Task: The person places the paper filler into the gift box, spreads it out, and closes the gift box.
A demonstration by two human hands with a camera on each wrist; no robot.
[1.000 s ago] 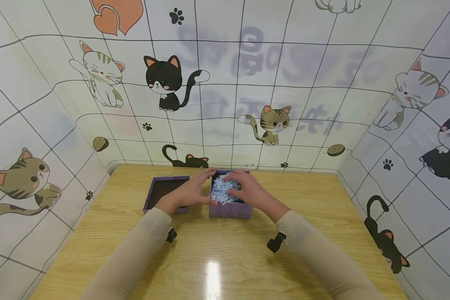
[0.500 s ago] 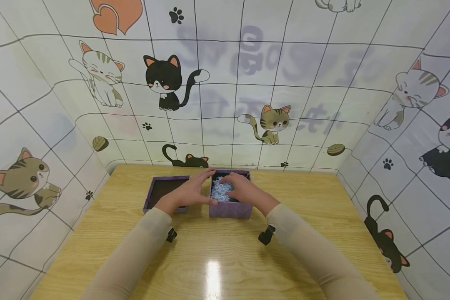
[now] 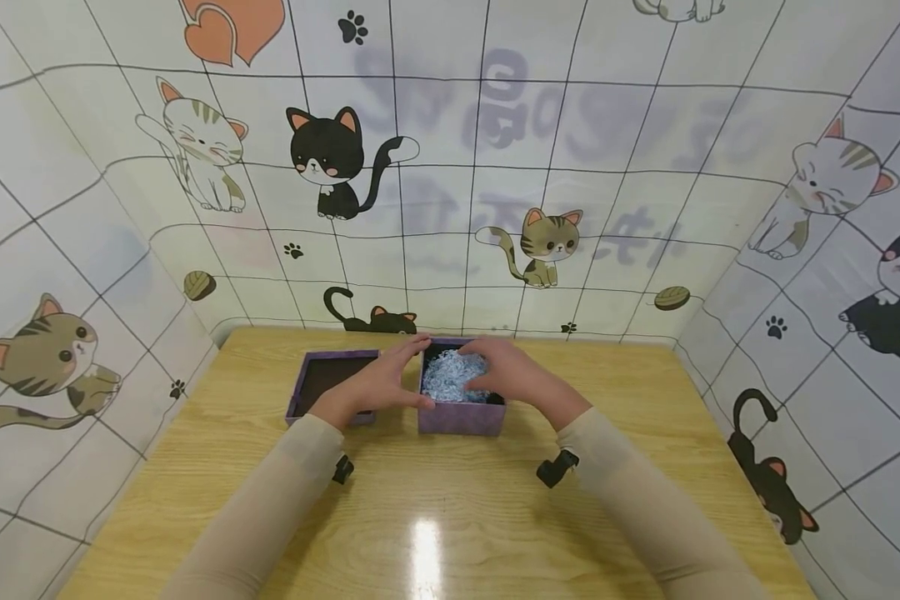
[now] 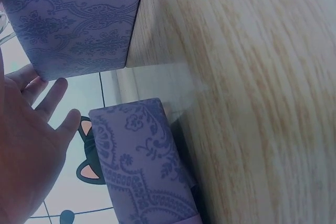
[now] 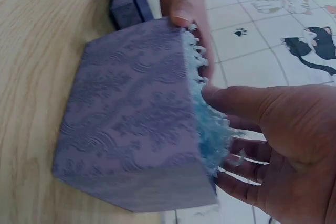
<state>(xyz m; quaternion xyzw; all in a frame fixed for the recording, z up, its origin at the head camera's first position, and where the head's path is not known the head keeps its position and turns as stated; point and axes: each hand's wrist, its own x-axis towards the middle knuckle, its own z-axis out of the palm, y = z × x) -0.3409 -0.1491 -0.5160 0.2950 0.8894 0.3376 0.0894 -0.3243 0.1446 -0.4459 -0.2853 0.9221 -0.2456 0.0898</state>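
Note:
A purple patterned gift box (image 3: pixel 461 419), filled with light blue shredded paper (image 3: pixel 448 375), stands at the table's back middle. My left hand (image 3: pixel 375 385) grips its left side, thumb at the near corner and fingers toward the far corner. In the right wrist view, the left thumb (image 5: pixel 181 12) presses the box's rim. My right hand (image 3: pixel 516 373) is at the box's open top, thumb and fingers curved around the shredded paper (image 5: pixel 211 127). Some strands rise above the rim near those fingers. The paper hides what lies beneath it.
The purple box lid (image 3: pixel 330 382) lies upturned left of the box, partly behind the left hand; its patterned side (image 4: pixel 142 156) shows in the left wrist view. The wooden table (image 3: pixel 420 483) meets a cat-printed curtain (image 3: pixel 435 192) behind and at both sides.
My right hand moved left and deeper into the box, then back to the right. The shredded paper now looks fuller near it. My left hand has stayed on the box.

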